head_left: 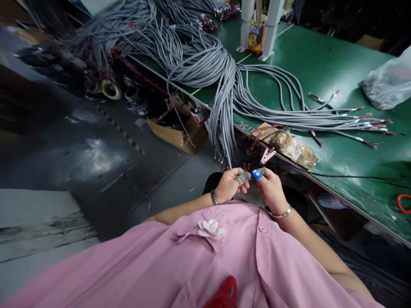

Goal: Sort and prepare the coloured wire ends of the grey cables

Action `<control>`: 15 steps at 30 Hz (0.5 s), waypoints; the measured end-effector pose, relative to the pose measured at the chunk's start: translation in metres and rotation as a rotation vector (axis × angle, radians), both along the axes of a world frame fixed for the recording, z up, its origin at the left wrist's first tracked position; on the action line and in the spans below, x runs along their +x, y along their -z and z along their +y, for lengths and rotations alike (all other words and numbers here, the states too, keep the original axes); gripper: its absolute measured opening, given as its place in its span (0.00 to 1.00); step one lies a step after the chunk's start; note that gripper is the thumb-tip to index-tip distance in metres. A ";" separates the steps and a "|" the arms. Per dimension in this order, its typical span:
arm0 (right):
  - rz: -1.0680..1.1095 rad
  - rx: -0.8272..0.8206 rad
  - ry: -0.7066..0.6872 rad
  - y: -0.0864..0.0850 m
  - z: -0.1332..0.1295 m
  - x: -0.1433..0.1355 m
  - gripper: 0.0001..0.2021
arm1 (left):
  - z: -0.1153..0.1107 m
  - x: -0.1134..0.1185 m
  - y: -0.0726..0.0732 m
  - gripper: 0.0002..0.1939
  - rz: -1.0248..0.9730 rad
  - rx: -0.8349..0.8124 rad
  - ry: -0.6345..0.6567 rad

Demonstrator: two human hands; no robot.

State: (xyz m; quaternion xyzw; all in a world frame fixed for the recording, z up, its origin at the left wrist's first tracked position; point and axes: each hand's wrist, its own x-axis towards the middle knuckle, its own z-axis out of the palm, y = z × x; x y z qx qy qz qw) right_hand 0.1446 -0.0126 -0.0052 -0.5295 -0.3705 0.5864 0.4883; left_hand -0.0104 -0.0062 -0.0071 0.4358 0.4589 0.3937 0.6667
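Observation:
My left hand (229, 184), with cloth covers on its fingers, is closed on the end of a grey cable (228, 155) below the table edge. Thin red wires (247, 167) stick up from that end between my hands. Just to the right, my right hand (269, 186) has thumb and finger pinched together, with a blue cover over one tip; whatever is between them is too small to make out. A large bundle of grey cables (205, 70) drapes over the green table (324, 68), some stripped ends lying to the right.
A pink clip (267, 155) and a taped cardboard piece (297, 149) are at the table edge. Below stands an open cardboard box (173, 132). White posts (271, 30) rise from the table; a plastic bag (388, 81) lies right. An orange handle (403, 203) is at far right.

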 end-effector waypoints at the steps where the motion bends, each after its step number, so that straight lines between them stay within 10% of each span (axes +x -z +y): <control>1: 0.000 0.001 -0.004 0.000 0.000 0.000 0.15 | 0.000 0.000 0.000 0.15 0.006 0.004 -0.002; 15: 0.173 -0.096 -0.013 0.015 0.007 0.005 0.20 | -0.002 -0.009 0.003 0.11 -0.042 -0.068 -0.124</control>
